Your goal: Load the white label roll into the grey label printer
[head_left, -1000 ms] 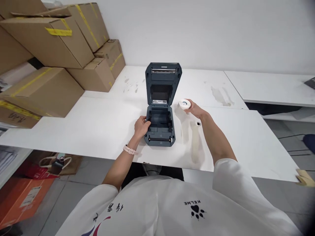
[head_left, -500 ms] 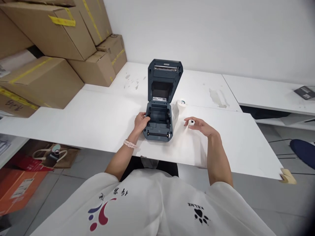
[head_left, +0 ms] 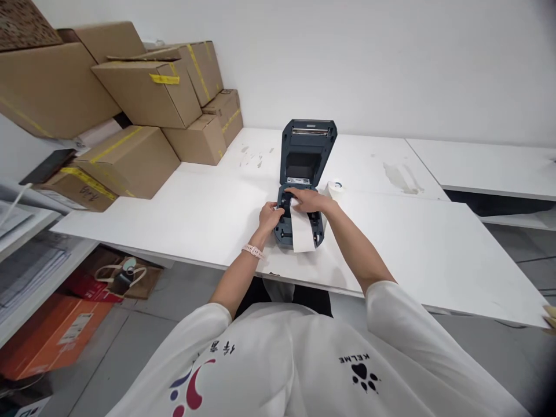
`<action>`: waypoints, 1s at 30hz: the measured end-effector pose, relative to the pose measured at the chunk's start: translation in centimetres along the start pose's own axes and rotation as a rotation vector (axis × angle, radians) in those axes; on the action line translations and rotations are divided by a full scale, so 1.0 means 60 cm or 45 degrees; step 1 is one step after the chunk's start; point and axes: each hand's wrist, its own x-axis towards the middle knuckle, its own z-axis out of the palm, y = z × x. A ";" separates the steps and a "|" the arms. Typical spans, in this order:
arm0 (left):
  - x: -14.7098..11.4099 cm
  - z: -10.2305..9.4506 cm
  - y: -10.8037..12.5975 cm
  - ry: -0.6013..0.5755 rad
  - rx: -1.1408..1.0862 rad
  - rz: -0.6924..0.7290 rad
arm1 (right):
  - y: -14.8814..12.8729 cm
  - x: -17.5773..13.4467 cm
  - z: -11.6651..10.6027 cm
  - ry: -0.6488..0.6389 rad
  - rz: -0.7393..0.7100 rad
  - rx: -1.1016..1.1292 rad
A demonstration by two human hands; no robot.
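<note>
A dark label printer (head_left: 321, 145) stands on the white table with its lid raised and its bay facing up. My left hand (head_left: 270, 217) grips the left wall of the base, thumb over the edge. Down in the bay is my right hand (head_left: 307, 200), closed around a small roll of label paper that its fingers mostly hide. From that roll a white paper strip (head_left: 303, 234) runs forward and hangs over the printer's front edge. Another white roll (head_left: 335, 186) lies behind the printer's right side, partly covered by my right forearm.
Cardboard boxes (head_left: 130, 162) are stacked on the table's left end. The white table (head_left: 417, 249) stretches right, its front edge close to my body. Below left, an orange box (head_left: 61, 336) and a paper bag (head_left: 145, 284) rest on the floor.
My right hand has brought the small roll from the table on the right into the printer's bay. My left hand stays on the printer's left side. The view has shifted left.
</note>
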 end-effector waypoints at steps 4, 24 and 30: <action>0.002 0.001 -0.010 -0.015 -0.041 0.009 | -0.014 -0.061 0.040 0.226 -0.043 0.012; 0.001 0.002 -0.014 -0.010 -0.120 -0.019 | -0.130 -0.192 0.177 0.688 -0.017 -0.014; -0.003 0.001 -0.007 -0.018 -0.119 -0.041 | -0.123 -0.200 0.173 0.672 -0.066 0.039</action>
